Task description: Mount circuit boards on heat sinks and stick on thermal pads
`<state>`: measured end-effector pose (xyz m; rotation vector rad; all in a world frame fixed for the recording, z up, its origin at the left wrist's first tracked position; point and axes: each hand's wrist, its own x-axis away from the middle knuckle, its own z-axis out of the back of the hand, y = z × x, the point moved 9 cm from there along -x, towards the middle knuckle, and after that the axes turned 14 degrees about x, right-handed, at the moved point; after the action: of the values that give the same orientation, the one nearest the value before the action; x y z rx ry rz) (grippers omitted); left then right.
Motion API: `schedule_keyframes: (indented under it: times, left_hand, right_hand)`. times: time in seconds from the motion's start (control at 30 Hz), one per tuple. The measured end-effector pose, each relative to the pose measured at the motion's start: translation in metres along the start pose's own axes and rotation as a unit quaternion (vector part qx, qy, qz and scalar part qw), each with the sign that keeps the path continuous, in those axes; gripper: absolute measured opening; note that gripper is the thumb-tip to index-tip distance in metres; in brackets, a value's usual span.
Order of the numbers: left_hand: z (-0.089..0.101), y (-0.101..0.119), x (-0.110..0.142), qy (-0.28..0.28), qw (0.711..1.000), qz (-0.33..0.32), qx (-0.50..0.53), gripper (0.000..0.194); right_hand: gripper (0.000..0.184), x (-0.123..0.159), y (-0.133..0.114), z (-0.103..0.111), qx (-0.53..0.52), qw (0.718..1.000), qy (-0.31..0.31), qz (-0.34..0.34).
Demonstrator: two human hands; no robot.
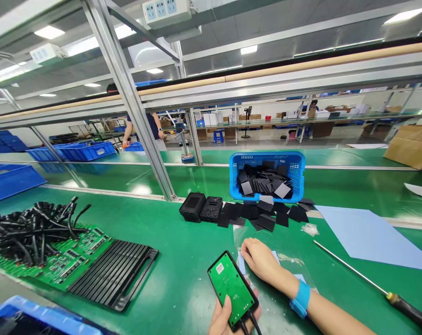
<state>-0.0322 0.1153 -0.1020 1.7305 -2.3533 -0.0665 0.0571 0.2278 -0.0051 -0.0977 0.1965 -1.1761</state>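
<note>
My left hand (222, 312) grips a black plastic housing with a green circuit board (231, 289) in it. A small white label sits on the board, and two black cables leave its lower end. Just to the right, my right hand (261, 260) is low over clear film and pale blue-white pieces (275, 257) on the bench. Its fingers are curled together; whatever is between them is hidden. A blue band is round that wrist. Beyond the hands lie several thin black squares (249, 211) and two stacks of black housing parts (192, 206).
A blue basket (232, 179) of black pieces stands at the back. At left, circuit boards with bundled black cables (39, 232) lie by a black slotted rack (113, 272). A long screwdriver (357, 274) and light blue sheet (374, 232) are at right. A metal post (134, 107) rises behind.
</note>
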Motion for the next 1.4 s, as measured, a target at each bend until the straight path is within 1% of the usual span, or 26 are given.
schedule_keyframes:
  times: [0.07,0.2,0.27,0.37,0.47,0.53,0.6,0.7,0.8,0.87,0.93,1.03,1.07,1.13,1.2,1.23,1.3,1.37,1.4]
  left_hand:
    - [0.002,-0.001,-0.001,0.005,1.000,-0.011,0.010,0.028]
    - [-0.011,-0.002,-0.002,-0.032,0.999,-0.014,0.032,0.028]
    - [-0.015,-0.003,-0.002,-0.038,0.999,-0.004,0.033,0.027]
    - [-0.017,-0.003,-0.001,-0.026,0.999,0.006,0.029,0.027]
    - [-0.014,-0.001,-0.001,-0.009,1.000,0.003,0.026,0.025]
    - [-0.011,-0.001,-0.001,0.005,1.000,0.001,0.021,0.026]
    - [-0.009,-0.001,-0.001,0.010,1.000,0.001,0.018,0.028]
    - [-0.014,0.000,-0.001,-0.019,1.000,-0.002,0.013,0.031]
    - [-0.020,-0.001,0.000,-0.047,0.999,0.006,0.003,0.036]
    - [-0.023,-0.001,0.002,-0.047,0.999,0.008,-0.006,0.038]
    - [-0.025,-0.001,0.003,-0.026,0.999,0.002,-0.021,0.035]
    - [-0.025,-0.003,0.006,0.043,0.997,-0.006,-0.062,0.024]
    - [-0.025,-0.003,0.007,0.069,0.994,-0.012,-0.081,0.023]
    - [-0.027,-0.004,0.006,0.102,0.987,-0.026,-0.125,0.036]
    - [-0.031,-0.006,0.004,0.110,0.979,-0.040,-0.164,0.054]
    - [-0.033,-0.009,0.002,0.111,0.977,-0.042,-0.178,0.061]
    - [-0.033,-0.013,0.000,0.114,0.973,-0.043,-0.195,0.073]
    - [-0.031,-0.015,-0.001,0.120,0.969,-0.046,-0.211,0.078]
    - [-0.030,-0.016,-0.001,0.120,0.967,-0.047,-0.221,0.078]
  right_hand:
    - [0.016,0.001,-0.001,-0.001,-0.009,1.000,-0.001,-0.003]
    - [0.018,0.003,-0.006,-0.004,-0.019,1.000,-0.005,-0.011]
    - [0.020,0.003,-0.007,-0.004,-0.035,0.999,-0.005,-0.019]
    - [0.018,0.003,-0.005,-0.002,-0.087,0.996,-0.007,-0.035]
    - [0.016,0.001,0.001,-0.004,-0.169,0.984,-0.024,-0.045]
    - [0.016,0.000,0.004,-0.009,-0.235,0.970,-0.041,-0.053]
    - [0.017,-0.001,0.007,-0.017,-0.305,0.947,-0.065,-0.070]
    - [0.013,-0.001,0.011,-0.026,-0.400,0.905,-0.101,-0.101]
    - [0.010,0.001,0.015,-0.023,-0.467,0.870,-0.112,-0.116]
    - [0.016,0.003,0.019,-0.012,-0.490,0.859,-0.097,-0.115]
    - [0.025,0.007,0.026,0.005,-0.494,0.861,-0.062,-0.104]
    - [0.033,0.023,0.034,0.035,-0.481,0.873,-0.005,-0.077]
    - [0.033,0.030,0.035,0.046,-0.471,0.880,0.013,-0.063]
    - [0.031,0.046,0.035,0.067,-0.446,0.894,0.038,-0.028]
    - [0.028,0.062,0.031,0.081,-0.427,0.903,0.039,0.011]
    - [0.027,0.069,0.027,0.084,-0.422,0.906,0.029,0.029]
    - [0.026,0.080,0.019,0.084,-0.415,0.908,-0.006,0.057]
    - [0.023,0.087,0.011,0.077,-0.396,0.915,-0.038,0.069]
    - [0.022,0.089,0.008,0.072,-0.385,0.919,-0.050,0.068]
